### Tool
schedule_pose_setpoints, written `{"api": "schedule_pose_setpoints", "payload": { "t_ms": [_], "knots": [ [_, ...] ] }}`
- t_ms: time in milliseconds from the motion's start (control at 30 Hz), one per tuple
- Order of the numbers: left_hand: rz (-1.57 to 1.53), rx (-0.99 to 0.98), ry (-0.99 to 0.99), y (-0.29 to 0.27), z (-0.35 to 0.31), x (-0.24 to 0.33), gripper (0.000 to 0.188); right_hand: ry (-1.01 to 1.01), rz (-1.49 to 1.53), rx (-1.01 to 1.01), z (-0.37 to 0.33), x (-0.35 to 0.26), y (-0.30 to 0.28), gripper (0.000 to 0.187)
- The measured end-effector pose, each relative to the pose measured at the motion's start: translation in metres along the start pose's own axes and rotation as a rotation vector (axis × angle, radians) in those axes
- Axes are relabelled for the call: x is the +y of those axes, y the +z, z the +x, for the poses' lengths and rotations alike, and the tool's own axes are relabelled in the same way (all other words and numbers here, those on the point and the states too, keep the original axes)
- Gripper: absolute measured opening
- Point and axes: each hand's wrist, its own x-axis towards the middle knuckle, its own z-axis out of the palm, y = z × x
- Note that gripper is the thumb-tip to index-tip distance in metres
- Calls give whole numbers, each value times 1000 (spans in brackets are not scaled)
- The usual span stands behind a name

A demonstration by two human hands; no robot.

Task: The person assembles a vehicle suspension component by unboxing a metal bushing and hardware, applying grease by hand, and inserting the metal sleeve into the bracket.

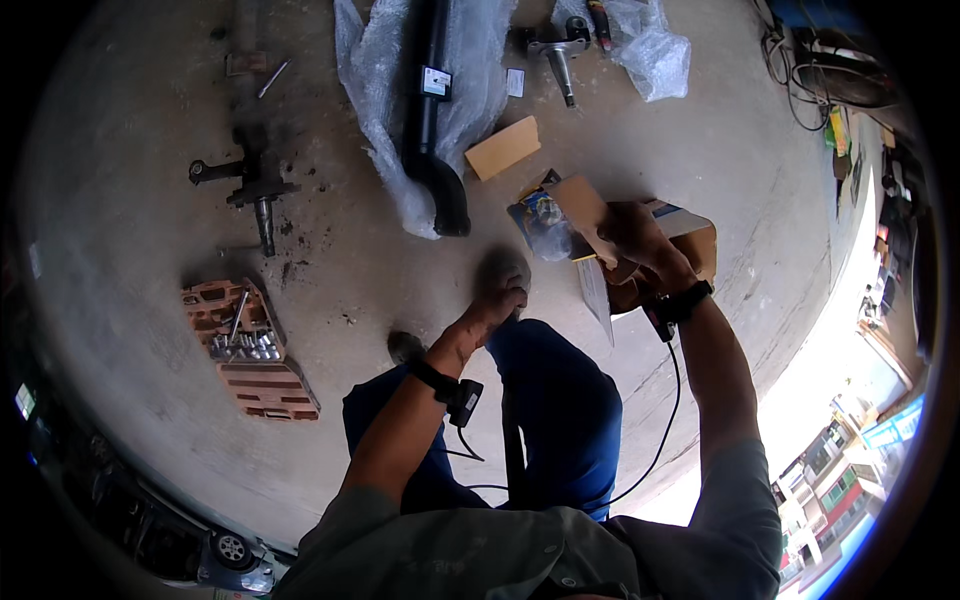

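My right hand (640, 240) is at an opened cardboard box (695, 240) on the right, its fingers closed at a raised brown flap (582, 210). The inside of the box is dark, and its contents cannot be made out. Against the box's left side lies a clear plastic bag (546, 228) with blue and yellow in it. A white sheet (596, 303) stands below the flap. Beside my knee, my left hand (500, 298) has its fingers curled; whatever they hold, if anything, is hidden. Both wrists wear black straps with cabled devices.
A black bent tube (428, 130) lies on bubble wrap, near a cardboard piece (503, 148). Steering knuckles lie on the floor, one dirty (262, 190) at left, another (562, 65) at the top. An open socket set (245, 345) sits left; cables (797, 85) lie far right.
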Motion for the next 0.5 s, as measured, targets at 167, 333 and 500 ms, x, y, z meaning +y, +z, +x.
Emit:
{"api": "schedule_pose_setpoints", "payload": {
  "t_ms": [167, 333, 500],
  "knots": [
    [644, 24, 5, -28, 28, 43, 56, 203, -145, -9, 85, 71, 29, 26],
    [163, -16, 215, -50, 8, 67, 37, 16, -121, 257, 132, 96, 0, 32],
    [501, 14, 288, -84, 9, 61, 22, -76, -44, 457, 235, 117, -20, 39]
  ]
}}
